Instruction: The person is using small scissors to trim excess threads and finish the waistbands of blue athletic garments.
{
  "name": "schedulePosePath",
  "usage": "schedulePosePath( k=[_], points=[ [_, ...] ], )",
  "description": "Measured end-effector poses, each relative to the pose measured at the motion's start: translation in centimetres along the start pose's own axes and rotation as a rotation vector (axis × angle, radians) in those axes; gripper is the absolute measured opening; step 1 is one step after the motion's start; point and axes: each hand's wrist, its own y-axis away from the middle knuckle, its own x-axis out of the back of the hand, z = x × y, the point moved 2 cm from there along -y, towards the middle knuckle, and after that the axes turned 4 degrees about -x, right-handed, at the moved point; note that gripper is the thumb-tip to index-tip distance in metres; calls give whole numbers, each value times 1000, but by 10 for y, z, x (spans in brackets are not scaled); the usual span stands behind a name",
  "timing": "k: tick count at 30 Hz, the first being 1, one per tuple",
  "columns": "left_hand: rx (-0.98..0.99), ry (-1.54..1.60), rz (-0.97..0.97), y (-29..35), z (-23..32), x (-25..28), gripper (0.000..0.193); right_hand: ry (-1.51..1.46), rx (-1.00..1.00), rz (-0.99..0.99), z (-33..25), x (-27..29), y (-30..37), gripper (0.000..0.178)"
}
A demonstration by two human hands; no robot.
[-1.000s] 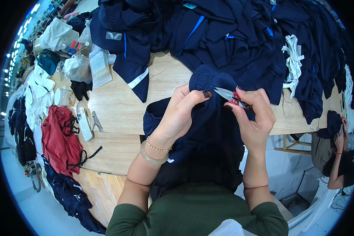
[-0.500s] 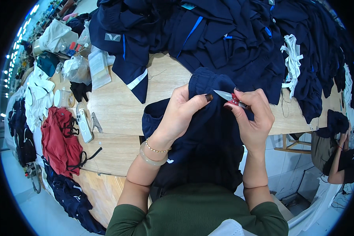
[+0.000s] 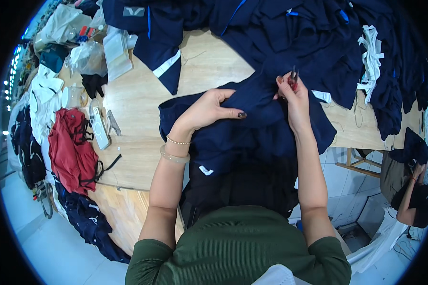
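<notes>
A navy blue garment (image 3: 257, 135) is spread between my hands, partly over the table edge and down toward my lap. My left hand (image 3: 209, 110) grips a fold of it, thumb lying on top and the other fingers hidden in the cloth. Farther right, my right hand (image 3: 295, 102) is closed around small red-handled thread snips (image 3: 293, 83), whose blades point away from me. Its fingertips also touch the cloth, though whether they pinch it I cannot tell. A small white label (image 3: 206, 170) shows on the garment's near side.
Navy garments (image 3: 290, 33) are heaped along the far side, with white strips (image 3: 371, 57) on them at right. To the left are a red garment (image 3: 73, 147), a phone (image 3: 99, 126), a plastic cup (image 3: 74, 96) and clear bags (image 3: 88, 59). Another person (image 3: 411, 194) handles dark cloth at far right.
My right hand has moved away from me and the snips now point forward instead of left. My left hand has shifted slightly left, and the garment is spread wider.
</notes>
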Motion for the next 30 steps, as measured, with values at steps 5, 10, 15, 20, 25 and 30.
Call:
schedulePosePath(
  k=[5,10,15,20,25,30],
  points=[
    [26,21,93,1,18,-6,24,366,285,-33,-33,-27,27,10],
    [-32,-89,124,-5,31,-11,23,587,507,-10,-40,-49,40,26],
    [-10,-152,155,-5,33,-11,25,598,550,54,-43,-51,38,15],
    [66,-130,158,-5,39,-7,25,-124,52,76,-40,-16,32,12],
    [5,-113,131,-3,38,-5,33,-26,208,352,-57,56,15,14],
    [-54,26,169,-1,48,-7,56,655,304,509,-82,64,16,31]
  ],
)
